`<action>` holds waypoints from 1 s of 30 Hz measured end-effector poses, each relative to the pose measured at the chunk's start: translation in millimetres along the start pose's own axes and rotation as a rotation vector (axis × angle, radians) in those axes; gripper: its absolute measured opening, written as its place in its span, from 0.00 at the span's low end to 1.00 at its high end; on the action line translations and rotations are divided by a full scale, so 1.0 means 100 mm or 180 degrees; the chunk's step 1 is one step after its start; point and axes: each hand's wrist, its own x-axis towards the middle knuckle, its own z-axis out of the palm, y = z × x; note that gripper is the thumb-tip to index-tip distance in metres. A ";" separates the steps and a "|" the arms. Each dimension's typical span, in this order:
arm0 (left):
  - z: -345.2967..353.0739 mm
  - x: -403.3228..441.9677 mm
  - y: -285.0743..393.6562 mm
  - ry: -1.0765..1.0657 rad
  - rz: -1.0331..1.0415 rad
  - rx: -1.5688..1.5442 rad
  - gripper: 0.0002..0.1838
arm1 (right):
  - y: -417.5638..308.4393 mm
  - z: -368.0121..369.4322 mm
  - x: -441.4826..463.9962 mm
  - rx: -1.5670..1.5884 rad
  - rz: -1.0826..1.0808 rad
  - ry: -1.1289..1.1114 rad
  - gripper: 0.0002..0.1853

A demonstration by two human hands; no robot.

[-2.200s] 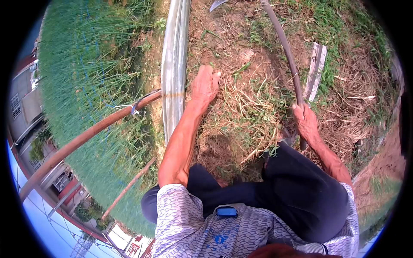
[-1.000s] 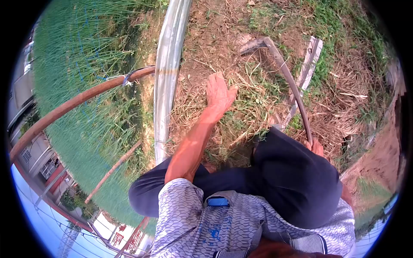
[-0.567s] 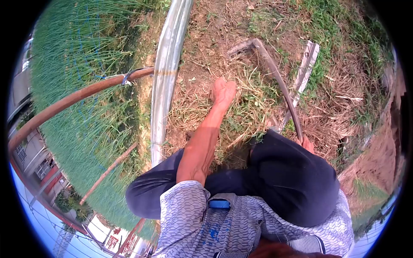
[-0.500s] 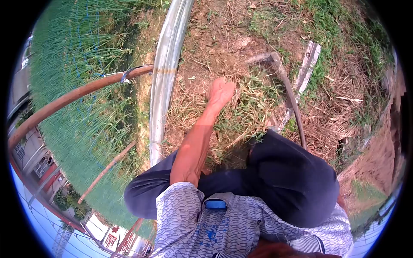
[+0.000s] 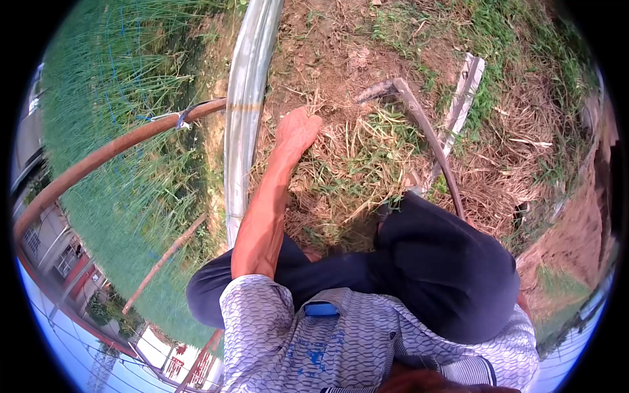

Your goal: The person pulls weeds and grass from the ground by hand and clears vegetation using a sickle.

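Observation:
My left hand point(image 5: 298, 133) is closed, back upward, low over the dry grass between the metal rail and a heap of pulled weeds point(image 5: 367, 154). Its curled fingers hide what they hold; a few dry stems show by the fingertips. A sickle point(image 5: 426, 124) slants across on the right, its dirty blade pointing left above the bare soil, just beyond the weeds. The lower end of its handle passes behind my right knee point(image 5: 452, 262). My right hand, at that end, is almost wholly hidden by the knee.
A long grey metal rail point(image 5: 246, 98) runs along my left, with tall green crops point(image 5: 98, 150) beyond it. A rusty curved pole point(image 5: 118, 149) meets the rail. A pale plank point(image 5: 464, 101) lies on straw at the right.
My left hand has moved left, from the weed heap towards the metal rail, still closed. The sickle has shifted left, its blade now closer to that hand. The view has moved slightly.

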 end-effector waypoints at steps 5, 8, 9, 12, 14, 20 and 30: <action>0.44 -0.23 0.50 0.0088 -0.0266 0.0140 0.32 | -0.20 -0.39 -0.17 0.0677 0.0630 -0.0380 0.27; 0.69 -0.26 0.87 -0.0088 -0.0608 0.0102 0.24 | -0.58 -0.43 0.13 0.1139 0.0570 -0.0188 0.26; 0.80 -0.25 0.87 -0.0097 -0.0256 0.0119 0.19 | -0.70 -0.45 0.34 0.1499 0.0370 0.0066 0.26; 0.78 -0.25 0.85 -0.0258 0.0653 0.0318 0.12 | -0.75 -0.35 0.51 0.1493 0.0205 0.0379 0.26; 0.64 -0.32 0.82 -0.0429 0.1209 0.0520 0.08 | -0.53 -0.25 0.31 0.0999 0.0455 0.0128 0.26; -0.32 -0.05 0.01 0.0976 -0.0058 0.0771 0.09 | -0.13 -0.14 -0.29 0.1280 0.0563 0.0190 0.22; 0.62 -0.31 0.67 -0.0123 0.2348 -0.0093 0.30 | -0.65 -0.36 0.47 0.1626 0.0556 0.0304 0.24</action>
